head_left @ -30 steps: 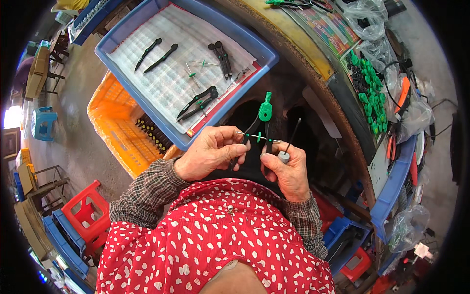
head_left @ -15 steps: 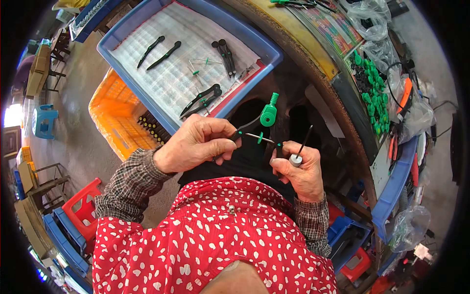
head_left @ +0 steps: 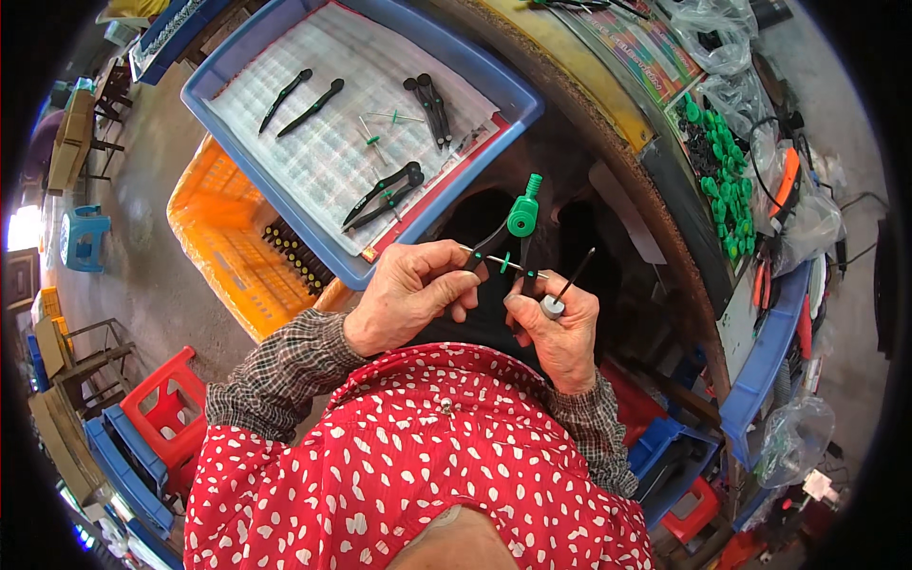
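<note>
Green-hinged black compass (head_left: 513,233) is held above the lap, between the blue tray (head_left: 518,95) and the body: left hand (head_left: 408,294) pinches one leg closed between thumb and fingers, while right hand (head_left: 560,323) is closed on the thin cross rod (head_left: 503,263) and a small grey knob (head_left: 552,306). Judged light and rigid, with slim legs that may flex at the hinge and a rod likely slippery and easily bent; best grip is on the legs near the hinge, not the rod tips.

Blue tray (head_left: 532,100) — black compass legs (head_left: 385,193).
</note>
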`<state>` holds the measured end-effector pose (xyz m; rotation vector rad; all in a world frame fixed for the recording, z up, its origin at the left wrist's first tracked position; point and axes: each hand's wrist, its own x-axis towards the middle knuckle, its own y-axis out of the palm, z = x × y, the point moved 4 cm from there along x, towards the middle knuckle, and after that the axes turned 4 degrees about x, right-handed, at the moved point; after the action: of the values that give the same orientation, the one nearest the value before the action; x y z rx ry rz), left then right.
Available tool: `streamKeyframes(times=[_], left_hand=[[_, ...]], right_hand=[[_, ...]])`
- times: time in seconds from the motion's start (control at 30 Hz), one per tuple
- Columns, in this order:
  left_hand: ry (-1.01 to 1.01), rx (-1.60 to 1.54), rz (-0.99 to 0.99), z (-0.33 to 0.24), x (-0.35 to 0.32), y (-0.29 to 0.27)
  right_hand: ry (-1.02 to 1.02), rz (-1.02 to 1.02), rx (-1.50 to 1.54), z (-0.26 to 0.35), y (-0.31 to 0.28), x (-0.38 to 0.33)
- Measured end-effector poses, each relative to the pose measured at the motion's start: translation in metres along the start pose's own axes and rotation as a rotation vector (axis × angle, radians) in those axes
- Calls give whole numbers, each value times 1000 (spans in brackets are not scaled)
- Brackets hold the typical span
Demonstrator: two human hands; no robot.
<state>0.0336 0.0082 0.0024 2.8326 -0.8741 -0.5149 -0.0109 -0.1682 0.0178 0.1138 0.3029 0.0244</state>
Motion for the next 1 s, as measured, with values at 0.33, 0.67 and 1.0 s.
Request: streamKeyframes(times=[0.33,0.67,1.0], left_hand=[[102,-61,-78,7,9,24],[139,-20,45,-2,15,18],[158,-56,8,-17,27,4]], right_hand=[[-117,-82,28,-6,4,6],[-114,-44,10,-5,-3,5],[0,0,56,-9,6,5]])
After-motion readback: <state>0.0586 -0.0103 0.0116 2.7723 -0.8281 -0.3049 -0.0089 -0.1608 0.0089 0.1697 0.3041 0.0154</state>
